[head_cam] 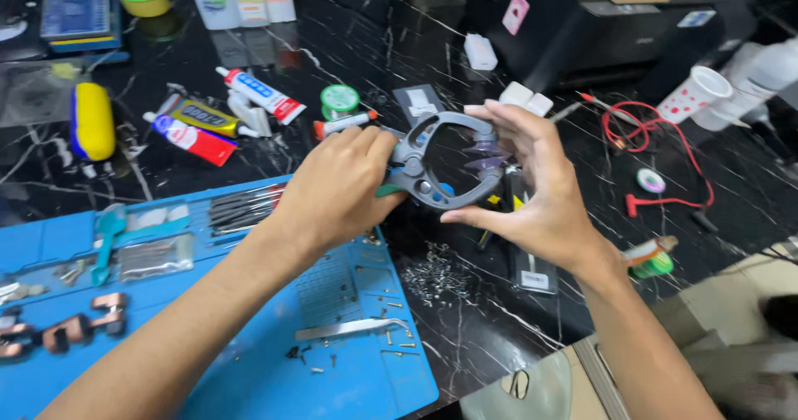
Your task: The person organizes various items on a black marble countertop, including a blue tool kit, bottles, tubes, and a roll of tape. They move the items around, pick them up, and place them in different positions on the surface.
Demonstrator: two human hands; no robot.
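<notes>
Nearest lie tweezers point(353, 329) and loose screws point(432, 275) on the blue mat point(249, 378). Above them, the left hand point(337, 187) is clenched on the handles of grey suction-cup pliers point(440, 158); the right hand point(532, 183) curls around their cupped end. Seemingly readying the pliers; seating the cups looks due next. Farther left, glue tubes point(199, 125) crowd the black table point(374, 38).

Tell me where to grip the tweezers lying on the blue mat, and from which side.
Pinch the tweezers across their two flat arms near the middle, coming from straight above. They lie flat on the blue mat, so the sides give little purchase; small screws sit around the tip end, so the middle looks safest.
</notes>
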